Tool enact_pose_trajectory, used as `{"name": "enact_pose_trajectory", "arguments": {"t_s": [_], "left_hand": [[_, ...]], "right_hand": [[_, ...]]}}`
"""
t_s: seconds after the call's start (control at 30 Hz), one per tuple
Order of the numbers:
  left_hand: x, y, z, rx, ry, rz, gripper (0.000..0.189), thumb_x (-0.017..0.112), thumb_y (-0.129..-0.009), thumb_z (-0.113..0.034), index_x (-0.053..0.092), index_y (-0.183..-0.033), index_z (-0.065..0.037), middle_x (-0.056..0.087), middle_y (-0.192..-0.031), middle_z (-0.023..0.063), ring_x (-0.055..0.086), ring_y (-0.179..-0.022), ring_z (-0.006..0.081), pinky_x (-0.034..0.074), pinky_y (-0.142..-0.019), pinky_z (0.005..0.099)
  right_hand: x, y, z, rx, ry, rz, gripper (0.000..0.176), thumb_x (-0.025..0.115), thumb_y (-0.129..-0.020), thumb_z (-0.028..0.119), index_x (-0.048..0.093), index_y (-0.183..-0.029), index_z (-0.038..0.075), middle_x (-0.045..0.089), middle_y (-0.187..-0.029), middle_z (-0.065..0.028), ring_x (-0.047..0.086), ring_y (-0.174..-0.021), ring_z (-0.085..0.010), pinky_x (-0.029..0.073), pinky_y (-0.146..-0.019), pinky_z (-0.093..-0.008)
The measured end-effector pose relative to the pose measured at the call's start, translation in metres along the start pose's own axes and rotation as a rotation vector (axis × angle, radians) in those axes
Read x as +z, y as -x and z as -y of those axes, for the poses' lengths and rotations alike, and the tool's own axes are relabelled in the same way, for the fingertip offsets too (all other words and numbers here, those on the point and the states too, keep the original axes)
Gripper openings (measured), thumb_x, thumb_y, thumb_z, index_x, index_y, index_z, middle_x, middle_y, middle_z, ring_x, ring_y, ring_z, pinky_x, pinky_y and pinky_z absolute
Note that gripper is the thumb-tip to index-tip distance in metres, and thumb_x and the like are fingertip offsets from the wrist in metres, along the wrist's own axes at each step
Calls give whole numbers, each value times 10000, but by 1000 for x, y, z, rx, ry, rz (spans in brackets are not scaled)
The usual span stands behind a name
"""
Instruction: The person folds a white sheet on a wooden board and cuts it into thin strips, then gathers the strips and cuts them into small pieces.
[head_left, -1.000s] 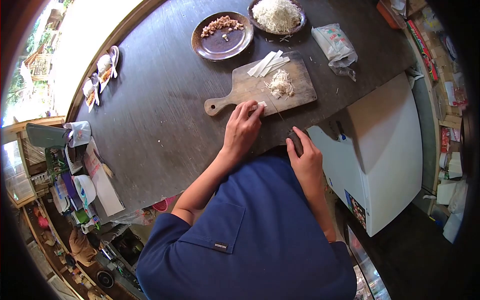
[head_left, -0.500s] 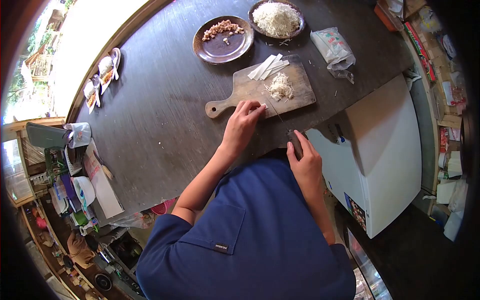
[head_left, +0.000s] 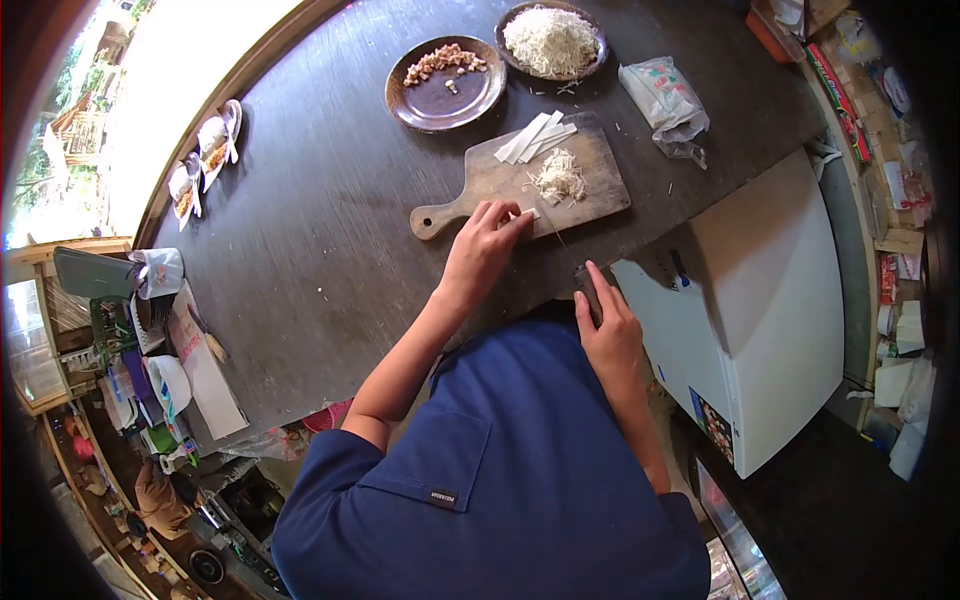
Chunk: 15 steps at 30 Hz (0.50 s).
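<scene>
A wooden cutting board (head_left: 484, 184) lies near the table's edge. On its front part, my left hand (head_left: 488, 238) has its fingertips pressed on a small white strip (head_left: 532, 213). My right hand (head_left: 608, 310) is wrapped round the dark handle of a knife (head_left: 590, 284), whose thin blade points up and left to the board beside the strip. A pile of fine pale shreds (head_left: 560, 176) sits right of the blade, and several flat white strips (head_left: 535, 138) lie along the board's back edge.
A brown plate (head_left: 445, 113) with chopped brown pieces and a bowl heaped with white shreds (head_left: 552, 42) stand behind the board. A plastic bag (head_left: 665, 97) lies at the right. Two small servings with spoons (head_left: 214, 140) rest at the far left, above a cardboard sheet (head_left: 205, 375).
My right hand and the knife have shifted very slightly. My left hand stays nearly in place on the strip.
</scene>
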<state>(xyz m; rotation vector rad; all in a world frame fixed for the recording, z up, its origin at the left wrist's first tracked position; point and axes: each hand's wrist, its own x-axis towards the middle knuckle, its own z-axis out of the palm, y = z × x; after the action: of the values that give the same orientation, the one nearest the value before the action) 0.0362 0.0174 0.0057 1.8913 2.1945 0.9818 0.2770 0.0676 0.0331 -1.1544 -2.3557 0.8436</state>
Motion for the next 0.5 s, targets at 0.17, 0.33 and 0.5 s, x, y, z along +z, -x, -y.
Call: {"name": "enact_pose_trajectory", "arguments": {"t_s": [0.17,0.33,0.5], "left_hand": [[7,4,-1,6,-54,2,408,692,-858,28,738,-1246,-91,655,-1135,89,660,-1013,277,589,-887,407],[6,3,-3,44,-124,2,439,687,-850,27,714,-1277,-70,638,-1188,89,651,-1042,272,586,-905,398],[5,4,-5,41,-131,21,468,687,-834,35,703,-1292,-60,636,-1207,86,648,-1060,269,586,-919,394]], "right_hand": [[0,-3,1,-21,17,6,467,688,-1036,267,621,-1489,173,695,-958,-118,736,-797,-368,602,-678,-474],[0,-2,1,-51,51,-9,456,693,-1042,288,628,-1481,181,665,-914,-104,716,-738,-360,587,-638,-470],[-2,1,2,-56,90,-6,454,693,-1044,305,632,-1479,189,637,-888,-95,709,-715,-345,581,-619,-457]]}}
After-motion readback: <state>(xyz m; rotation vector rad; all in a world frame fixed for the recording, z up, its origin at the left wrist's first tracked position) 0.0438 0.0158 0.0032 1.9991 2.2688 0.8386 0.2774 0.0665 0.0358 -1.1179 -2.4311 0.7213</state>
